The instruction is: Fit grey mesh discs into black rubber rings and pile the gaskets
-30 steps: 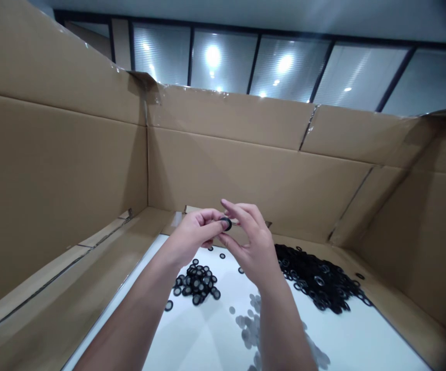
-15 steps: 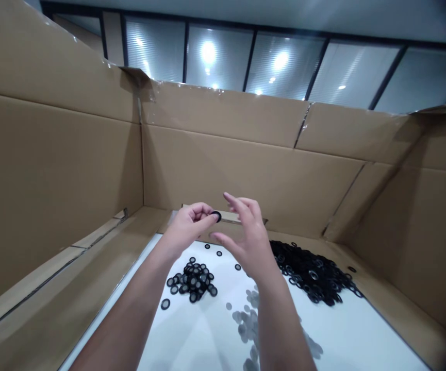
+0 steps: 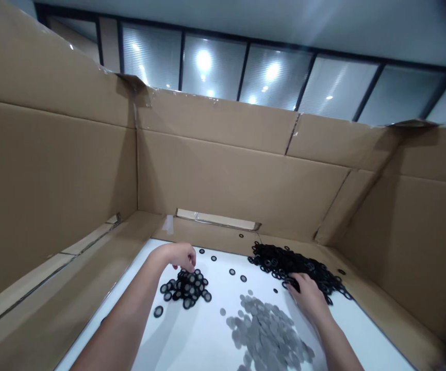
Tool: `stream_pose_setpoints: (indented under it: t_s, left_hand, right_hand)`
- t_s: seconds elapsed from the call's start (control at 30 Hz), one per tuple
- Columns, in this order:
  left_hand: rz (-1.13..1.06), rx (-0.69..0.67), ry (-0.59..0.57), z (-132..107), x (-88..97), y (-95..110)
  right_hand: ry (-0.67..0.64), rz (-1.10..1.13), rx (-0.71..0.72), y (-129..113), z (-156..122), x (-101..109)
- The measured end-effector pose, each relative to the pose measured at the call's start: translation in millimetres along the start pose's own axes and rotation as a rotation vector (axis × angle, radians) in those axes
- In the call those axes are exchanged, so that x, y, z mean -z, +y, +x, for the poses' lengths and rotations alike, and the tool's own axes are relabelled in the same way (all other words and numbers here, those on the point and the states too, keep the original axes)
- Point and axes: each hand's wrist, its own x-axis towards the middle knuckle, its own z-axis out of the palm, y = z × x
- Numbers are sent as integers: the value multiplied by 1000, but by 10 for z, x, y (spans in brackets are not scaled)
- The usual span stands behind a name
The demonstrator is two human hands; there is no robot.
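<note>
The left grip (image 3: 178, 256) curls just above the small pile of black rings (image 3: 187, 289), lower centre; the right grip (image 3: 310, 298) touches the larger pile (image 3: 296, 265), right. Whether either is closed cannot be told.

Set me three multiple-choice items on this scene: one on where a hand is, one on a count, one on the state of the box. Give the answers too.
1. Where is the right hand?
A. On the grey discs
B. On the large heap of black rings
C. Against the cardboard box wall

2. How many separate heaps of black rings are there?
A. One
B. Three
C. Two

3. What state is the top of the box in?
A. Open
B. Closed by its flaps
C. Taped shut

Answers:
1. B: the fingers rest on the heap's near edge.
2. C: the large heap and the small heap of black rings under the left hand, with a few strays apart.
3. A: the windows and ceiling show above the walls.
</note>
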Motion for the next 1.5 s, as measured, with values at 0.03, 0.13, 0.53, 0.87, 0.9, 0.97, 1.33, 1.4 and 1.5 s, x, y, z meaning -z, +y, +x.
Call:
stream_pose_setpoints:
  t_s: [0.03, 0.13, 0.53, 0.87, 0.9, 0.97, 1.33, 1.4, 1.5]
  left_hand:
    - [26, 15, 28, -11, 8, 4]
    - [87, -1, 125, -129, 65, 78]
    - [170, -190, 115, -419, -100, 608]
    - [211, -314, -22, -35, -537, 805]
    - [204, -316, -8, -53, -507, 779]
    - [194, -316, 36, -103, -430, 731]
    - [160, -304, 162, -401, -168, 708]
    - [156, -301, 151, -436, -160, 727]
    - [154, -297, 140, -489, -151, 758]
  right_hand:
    - [-3, -22, -10, 46, -30, -76]
    - [8, -49, -20, 51, -54, -218]
    - [-61, 499, 157, -666, -177, -84]
    - [-304, 939, 289, -1586, -699, -337]
    - [-312, 936, 292, -1583, -715, -331]
    - [-314, 810, 348, -1566, -743, -297]
    - [-544, 331, 725, -1881, -1049, -135]
    - [-581, 324, 811, -1962, -1189, -186]
    - [-566, 375, 895, -2019, -1499, -250]
